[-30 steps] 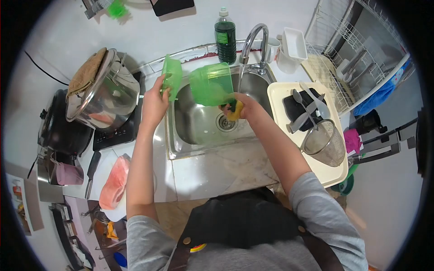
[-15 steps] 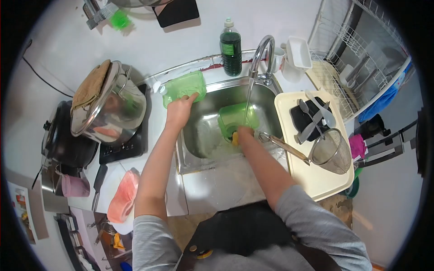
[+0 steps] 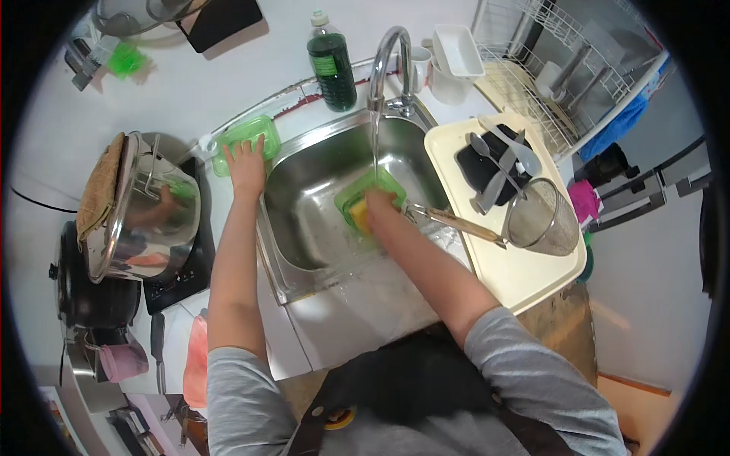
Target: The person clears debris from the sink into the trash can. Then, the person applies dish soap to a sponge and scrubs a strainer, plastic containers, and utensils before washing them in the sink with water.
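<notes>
My left hand rests with spread fingers on a green plastic lid or shallow container, which lies on the counter at the sink's back left corner. Down in the steel sink, my right hand has its fingers closed round a yellow sponge. The sponge is against a green plastic container; part of that container is hidden by the hand. Water runs from the curved faucet into the sink, just above the right hand.
A cream tray to the right holds spoons, a black item and a wood-handled strainer. Behind the sink stands a bottle of green liquid. A big steel pot sits on a black cooktop at left. A dish rack stands back right.
My left hand has set the green piece flat on the counter and loosened its fingers. My right hand stays in the sink at the green container. The whole view has shifted and turned.
</notes>
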Available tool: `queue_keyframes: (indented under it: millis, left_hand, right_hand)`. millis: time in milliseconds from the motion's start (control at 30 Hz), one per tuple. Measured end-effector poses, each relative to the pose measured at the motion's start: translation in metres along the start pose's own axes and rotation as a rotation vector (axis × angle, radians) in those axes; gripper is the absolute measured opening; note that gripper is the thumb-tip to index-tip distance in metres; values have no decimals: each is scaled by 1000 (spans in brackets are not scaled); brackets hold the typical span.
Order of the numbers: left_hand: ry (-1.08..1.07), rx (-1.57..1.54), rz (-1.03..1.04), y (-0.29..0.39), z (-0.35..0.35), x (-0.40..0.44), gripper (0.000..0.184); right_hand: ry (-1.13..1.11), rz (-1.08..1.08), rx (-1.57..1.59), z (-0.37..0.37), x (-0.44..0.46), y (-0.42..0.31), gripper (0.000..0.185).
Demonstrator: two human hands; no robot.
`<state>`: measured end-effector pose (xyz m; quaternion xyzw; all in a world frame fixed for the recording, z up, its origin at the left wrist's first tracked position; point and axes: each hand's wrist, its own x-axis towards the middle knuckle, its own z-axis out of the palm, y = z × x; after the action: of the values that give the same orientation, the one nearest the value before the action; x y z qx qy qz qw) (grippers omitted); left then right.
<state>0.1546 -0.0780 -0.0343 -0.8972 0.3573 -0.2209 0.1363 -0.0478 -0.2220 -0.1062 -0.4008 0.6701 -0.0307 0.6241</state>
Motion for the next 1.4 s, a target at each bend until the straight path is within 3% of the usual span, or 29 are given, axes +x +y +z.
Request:
queue_keyframes:
  millis: [67,167,267,333,400,467,533,567,600,667,700,800,933,1167,1267,1367,1400]
  left_hand:
    - [37,-62,-9,5,-14,-5,64]
    - [174,-186,-8,9,-38,-14,59]
    - [255,-336,52,19,-63,-19,49]
    - [305,-449,117,31,-76,-14,41]
    - [280,-732,90,50,-82,5,47]
    - [242,-992,-8,74,-87,30,57]
    - [186,-1227,-175,100,-92,65,69]
    - [273,-1163,-179,111,-88,85,95]
    - [280,-1192,-272,121,-84,104,102]
    - [231,-1270,-453,137,-92,132,116]
    - [246,-1327,-512,144,-91,144,115]
    - [468,-1323,-536,159,-79,167,107]
    - [424,-1293,-608,159,-76,160,74]
    - [448,-1397,-77,113,-118,91,53]
    - [-18,-1561,75,69,-156,49,45]
    - [-423,-1618,149,47,-180,9,44]
    - [-553,-1608,106,41,-178,-2,51]
  right_hand:
    - [60,-46,57,-6,-11,-21,76]
    - [141,-148,68,-15,-32,-45,56]
    - [-220,-1183,-1105,-42,11,-50,29]
    - [-212,-1357,-1137,-7,76,-57,22]
    - [-413,-1084,-754,-9,66,-75,21]
    - [-716,-310,33,-53,-14,-87,24]
    - [-513,-1457,-611,-75,-7,-80,28]
    - [-460,-1637,-789,-83,-2,-76,29]
    - [-386,-1827,-941,-91,3,-71,31]
    - [-505,-1234,-672,-102,-19,-62,31]
    - [-530,-815,-420,-116,-50,-60,31]
    - [-582,-667,-369,-154,-75,-58,30]
    - [-586,-597,-205,-180,-70,-47,29]
    - [-792,-577,-126,-179,-76,-39,30]
    - [-887,-677,-127,-138,-68,-27,37]
    - [-669,-875,-32,-102,-99,-5,47]
    - [-822,-731,47,-95,-107,-1,55]
